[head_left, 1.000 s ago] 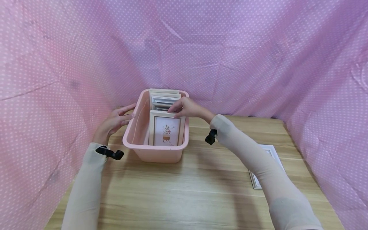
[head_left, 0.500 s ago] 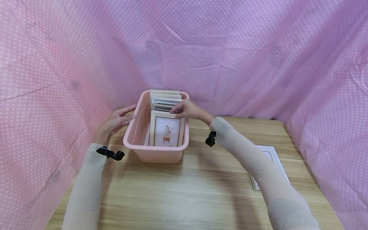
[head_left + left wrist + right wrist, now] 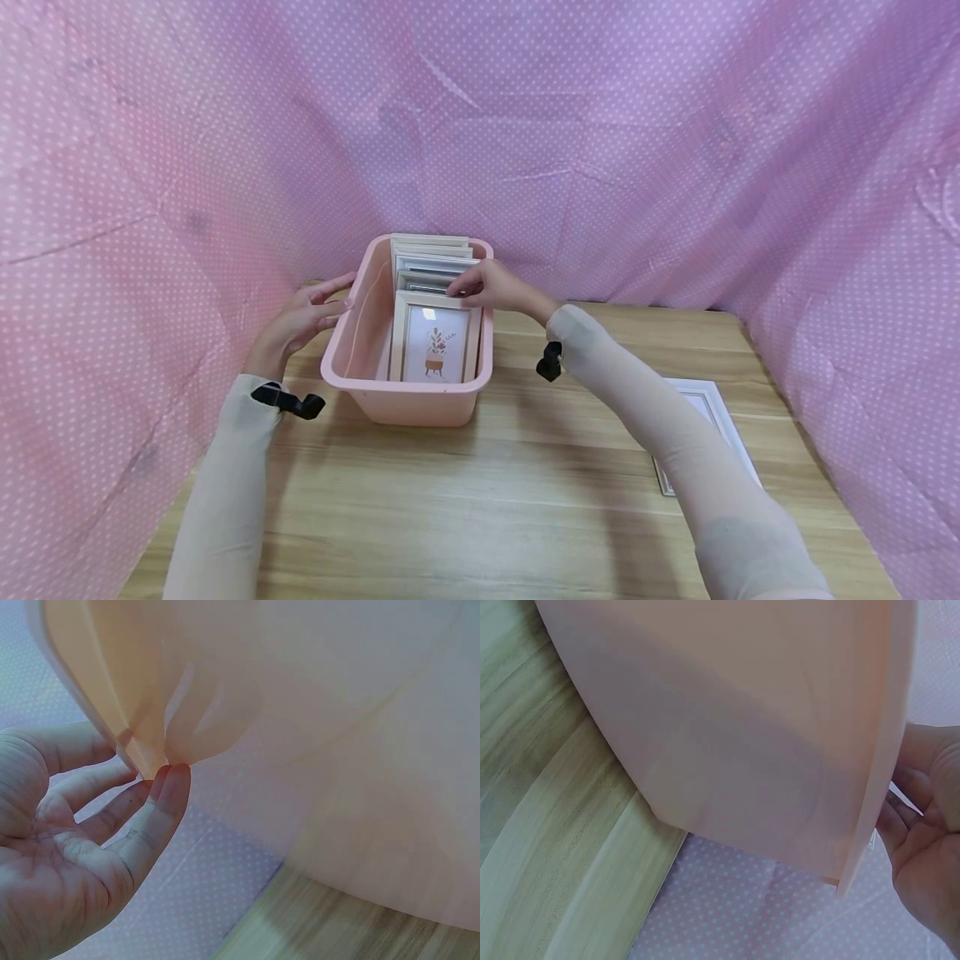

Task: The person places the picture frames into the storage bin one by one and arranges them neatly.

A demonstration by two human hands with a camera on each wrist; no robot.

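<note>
A pink plastic tub (image 3: 420, 408) stands on the table, holding several picture frames upright in a row. The frontmost picture frame (image 3: 436, 342) has a cream border and a potted-plant print. My right hand (image 3: 491, 285) pinches its top edge near the right corner, thumb in front and fingers behind. On the tub's left side, my left hand (image 3: 300, 317) rests spread fingers against the rim. In the left wrist view these fingers (image 3: 139, 832) are mostly straight, touching beneath the lip from outside. The right wrist view shows the tub's outer wall (image 3: 727, 750), which hides the frame being held.
Behind the front one stand more picture frames (image 3: 431, 250) with white, cream and grey borders. A white picture frame (image 3: 716, 417) lies flat at the right of the wooden table (image 3: 465, 517), partly covered by the right sleeve. A pink dotted curtain (image 3: 562, 150) surrounds the table.
The front picture frame has shifted slightly right and down inside the tub with my right hand, and a bright reflection now shows on it. My left hand stays at the rim.
</note>
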